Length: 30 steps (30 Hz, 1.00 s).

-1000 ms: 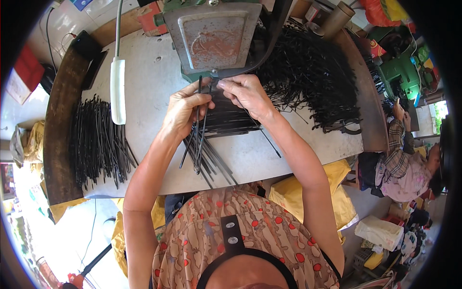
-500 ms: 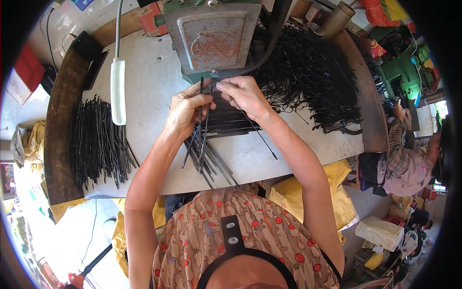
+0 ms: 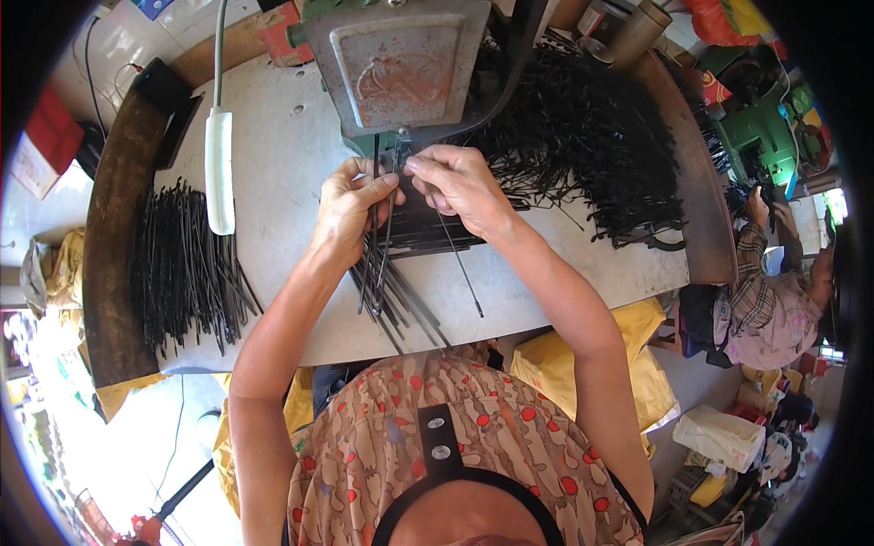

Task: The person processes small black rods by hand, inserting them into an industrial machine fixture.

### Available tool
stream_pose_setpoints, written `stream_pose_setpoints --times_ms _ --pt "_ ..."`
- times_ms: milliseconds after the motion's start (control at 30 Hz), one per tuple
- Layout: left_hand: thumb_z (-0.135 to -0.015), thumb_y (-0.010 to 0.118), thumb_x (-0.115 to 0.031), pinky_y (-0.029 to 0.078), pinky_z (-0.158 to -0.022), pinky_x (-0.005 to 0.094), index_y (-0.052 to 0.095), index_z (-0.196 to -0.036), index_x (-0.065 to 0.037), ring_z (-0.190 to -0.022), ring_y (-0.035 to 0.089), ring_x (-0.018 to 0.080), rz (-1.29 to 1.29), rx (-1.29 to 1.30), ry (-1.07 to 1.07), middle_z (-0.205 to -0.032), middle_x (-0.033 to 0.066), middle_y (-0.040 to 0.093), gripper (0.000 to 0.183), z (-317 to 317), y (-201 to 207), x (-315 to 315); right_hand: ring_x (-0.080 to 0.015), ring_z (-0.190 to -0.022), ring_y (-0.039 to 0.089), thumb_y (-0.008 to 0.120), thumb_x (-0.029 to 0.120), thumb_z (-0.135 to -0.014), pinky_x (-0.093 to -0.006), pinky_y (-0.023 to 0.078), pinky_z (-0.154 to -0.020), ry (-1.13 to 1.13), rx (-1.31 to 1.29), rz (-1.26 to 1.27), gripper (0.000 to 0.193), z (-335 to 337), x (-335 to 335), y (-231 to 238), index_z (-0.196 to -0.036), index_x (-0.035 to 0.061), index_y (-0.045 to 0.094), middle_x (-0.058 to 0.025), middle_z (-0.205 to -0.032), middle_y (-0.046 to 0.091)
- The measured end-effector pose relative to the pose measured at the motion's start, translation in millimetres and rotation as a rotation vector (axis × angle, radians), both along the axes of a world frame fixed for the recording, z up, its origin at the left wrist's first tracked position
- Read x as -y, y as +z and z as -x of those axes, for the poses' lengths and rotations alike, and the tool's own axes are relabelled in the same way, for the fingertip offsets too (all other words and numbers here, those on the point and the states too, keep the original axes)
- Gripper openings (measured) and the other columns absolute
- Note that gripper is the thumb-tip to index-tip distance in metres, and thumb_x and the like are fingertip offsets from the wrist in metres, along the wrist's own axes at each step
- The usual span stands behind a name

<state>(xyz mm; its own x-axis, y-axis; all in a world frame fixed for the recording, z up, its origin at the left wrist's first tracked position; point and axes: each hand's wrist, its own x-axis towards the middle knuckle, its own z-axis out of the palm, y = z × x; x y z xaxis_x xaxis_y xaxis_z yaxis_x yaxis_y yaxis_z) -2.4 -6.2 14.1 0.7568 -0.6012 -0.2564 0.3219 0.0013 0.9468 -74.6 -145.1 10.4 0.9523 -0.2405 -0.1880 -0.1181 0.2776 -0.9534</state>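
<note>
My left hand [image 3: 349, 207] is closed, its thumb and fingers pinching slender black rods [image 3: 387, 232] just below the green machine head [image 3: 401, 77]. The rods hang toward me from its fingers. My right hand [image 3: 464, 185] is closed beside it, pinching another thin black rod [image 3: 462, 268] whose lower end slants down over the table. The fingertips of both hands nearly meet under the machine; the rod tips there are too small to make out. Loose rods [image 3: 401, 305] fan out below my left hand, and a row of rods [image 3: 437, 238] lies crosswise behind my right wrist.
A pile of black rods [image 3: 187, 273] lies at the left. A big tangled heap of black pieces [image 3: 592, 146] covers the right side. A white lamp [image 3: 220, 173] hangs at left. Raised brown edges [image 3: 114, 255] bound the table. Another person [image 3: 765, 309] sits by a green machine [image 3: 763, 141].
The rod in my right hand has swung, its lower end moving left. My right hand has turned slightly. The rods in my left hand have shifted a little, staying held.
</note>
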Motion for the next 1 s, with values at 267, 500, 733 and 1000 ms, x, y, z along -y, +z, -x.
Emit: stream_pose_setpoints --times_ms 267,500,733,1000 --pt "-0.075 0.062 -0.003 0.031 -0.039 0.0181 0.046 -0.081 -0.001 -0.045 0.044 0.0079 0.102 -0.015 0.066 -0.063 0.0080 0.056 0.017 0.6 -8.9 9.5 -0.0031 -0.043 0.038 0.051 0.012 -0.085 -0.0165 0.025 -0.035 -0.020 0.038 -0.002 0.018 -6.3 -5.9 -4.3 -0.074 -0.0021 0.054 -0.0049 -0.062 0.052" --pt "-0.074 0.061 -0.001 0.032 -0.039 0.0189 0.045 -0.080 -0.002 -0.045 0.044 0.0080 0.115 -0.029 0.125 -0.062 0.0076 0.055 0.017 1.0 -10.8 12.0 -0.0071 -0.042 0.042 0.051 0.014 -0.082 -0.0188 0.030 -0.036 -0.062 0.025 0.022 0.020 -7.9 -8.0 -8.9 -0.072 -0.0027 0.055 -0.0079 -0.062 0.055" --pt "-0.073 0.060 0.000 0.031 -0.037 0.0187 0.046 -0.079 -0.003 -0.043 0.043 0.0073 0.077 -0.045 0.135 -0.060 0.0078 0.055 0.016 -2.8 -10.9 13.7 -0.0091 -0.042 0.046 0.051 0.017 -0.083 -0.0218 0.035 -0.037 -0.032 -0.071 0.189 0.022 -6.0 -4.1 -2.5 -0.075 -0.0026 0.058 -0.0063 -0.061 0.056" --pt "-0.074 0.058 0.001 0.029 -0.036 0.0182 0.045 -0.077 -0.001 -0.041 0.042 0.0069 0.047 -0.036 0.089 -0.059 0.0091 0.055 0.014 -5.0 -2.9 10.0 -0.0086 -0.043 0.048 0.054 0.012 -0.080 -0.0219 0.038 -0.040 -0.184 -0.089 0.495 0.016 32.9 48.9 14.1 -0.079 -0.0029 0.060 -0.0068 -0.061 0.057"
